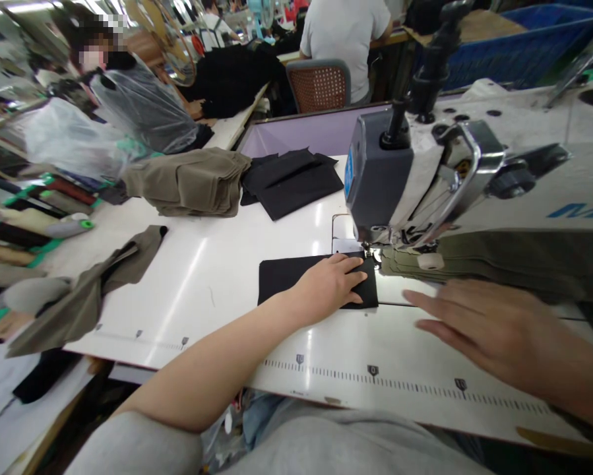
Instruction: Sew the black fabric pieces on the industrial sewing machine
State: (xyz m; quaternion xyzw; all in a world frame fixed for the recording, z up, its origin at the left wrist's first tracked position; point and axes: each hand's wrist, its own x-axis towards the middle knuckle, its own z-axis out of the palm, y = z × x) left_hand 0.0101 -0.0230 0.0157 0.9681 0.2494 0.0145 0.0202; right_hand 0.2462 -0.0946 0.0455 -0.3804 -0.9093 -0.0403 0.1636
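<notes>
My left hand (333, 285) lies flat with spread fingers on a black fabric piece (281, 277). The fabric's far right corner reaches the presser foot of the sewing machine (380, 178). To the right, my right hand (479, 323) hovers over the white table, somewhat blurred, its fingers stretched out and holding nothing. Just beyond that hand, a stack of olive fabric pieces (499, 257) lies under the machine's arm. Part of the black fabric is hidden beneath my left hand and forearm.
Folded olive-brown fabric (187, 181) and black fabric pieces (296, 178) lie at the back of the table (217, 284). A loose olive strip (93, 290) hangs over the left edge, near several thread cones (63, 227). Other people sit beyond, by a blue crate (524, 46).
</notes>
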